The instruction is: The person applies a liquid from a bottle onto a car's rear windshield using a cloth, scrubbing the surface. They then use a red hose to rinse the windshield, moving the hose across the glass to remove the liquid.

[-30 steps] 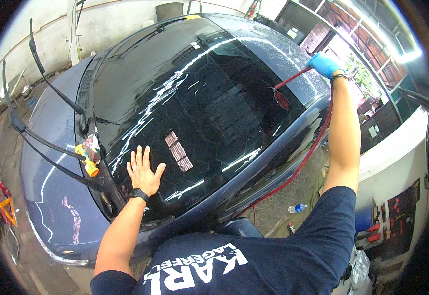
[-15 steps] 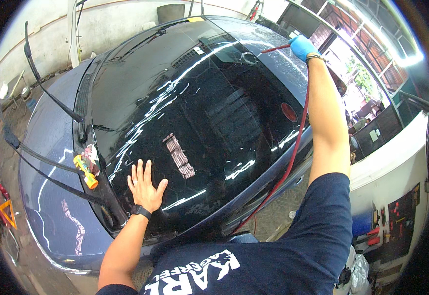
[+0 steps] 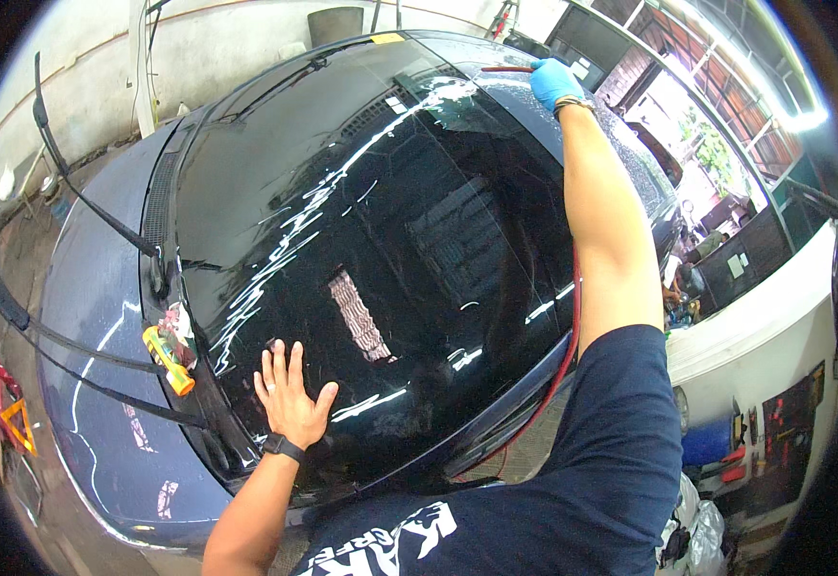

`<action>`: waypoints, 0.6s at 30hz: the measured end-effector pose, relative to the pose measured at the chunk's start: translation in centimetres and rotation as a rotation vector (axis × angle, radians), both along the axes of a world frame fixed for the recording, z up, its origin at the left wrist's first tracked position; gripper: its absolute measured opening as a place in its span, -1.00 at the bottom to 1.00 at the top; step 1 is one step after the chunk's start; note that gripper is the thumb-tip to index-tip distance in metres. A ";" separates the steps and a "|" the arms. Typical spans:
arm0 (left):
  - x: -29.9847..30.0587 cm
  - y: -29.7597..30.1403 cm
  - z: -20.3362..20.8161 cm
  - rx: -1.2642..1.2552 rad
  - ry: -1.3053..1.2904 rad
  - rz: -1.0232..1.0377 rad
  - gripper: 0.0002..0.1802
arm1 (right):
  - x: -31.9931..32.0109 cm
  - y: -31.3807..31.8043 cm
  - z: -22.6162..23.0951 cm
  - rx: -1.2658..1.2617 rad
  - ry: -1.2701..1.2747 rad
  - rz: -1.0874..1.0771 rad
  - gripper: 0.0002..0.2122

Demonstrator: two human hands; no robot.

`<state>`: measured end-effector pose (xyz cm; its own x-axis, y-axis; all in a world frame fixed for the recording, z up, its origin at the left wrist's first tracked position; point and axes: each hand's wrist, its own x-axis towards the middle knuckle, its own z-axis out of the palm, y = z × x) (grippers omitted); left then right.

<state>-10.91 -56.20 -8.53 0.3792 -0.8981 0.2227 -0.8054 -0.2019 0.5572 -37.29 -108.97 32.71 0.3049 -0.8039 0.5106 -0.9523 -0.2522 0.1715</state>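
Observation:
My bare left hand [image 3: 289,398] lies flat on the lower part of a dark car windshield [image 3: 390,240], fingers spread and holding nothing. My right hand [image 3: 555,83] wears a blue glove and is closed around a thin red hose [image 3: 574,317]. The hose's end points left over the top of the windshield, near the roof [image 3: 438,46], and its length hangs down past my right arm. Whether water leaves the hose cannot be made out. Near the windshield's base, left of my left hand, lies a yellow and orange tool [image 3: 169,360] beside a crumpled cloth.
Two black wiper arms [image 3: 100,207] stand raised over the blue bonnet [image 3: 83,288]. On the floor at left sits a red object with an orange triangle [image 3: 20,427]. A white vehicle [image 3: 755,317] stands close by at right, with plastic bags [image 3: 702,528] below it.
My right hand has moved left and slightly up with the hose, toward the far top of the windshield. My left hand has slid slightly down and to the right, staying spread.

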 end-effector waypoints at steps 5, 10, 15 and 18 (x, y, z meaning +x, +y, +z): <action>-0.1 0.2 0.6 0.041 0.014 0.012 0.03 | 2.1 -0.6 -1.3 -0.002 -0.089 0.022 -0.61; -0.7 -0.4 0.8 0.049 0.031 -0.038 0.05 | -2.0 -3.0 -1.0 -0.057 0.092 -0.023 -0.69; -0.2 0.1 -0.5 0.031 -0.067 0.006 -0.01 | -1.3 2.1 0.6 0.036 -0.060 -0.032 -0.65; -0.2 0.1 -0.9 0.018 -0.099 -0.014 -0.04 | -4.5 5.0 2.5 0.102 -0.060 -0.081 -0.60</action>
<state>-11.08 -56.13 -9.45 0.3430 -0.9074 0.2428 -0.8595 -0.1988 0.4709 -41.74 -103.93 35.21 0.2084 -0.8734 0.4402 -0.9780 -0.1875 0.0912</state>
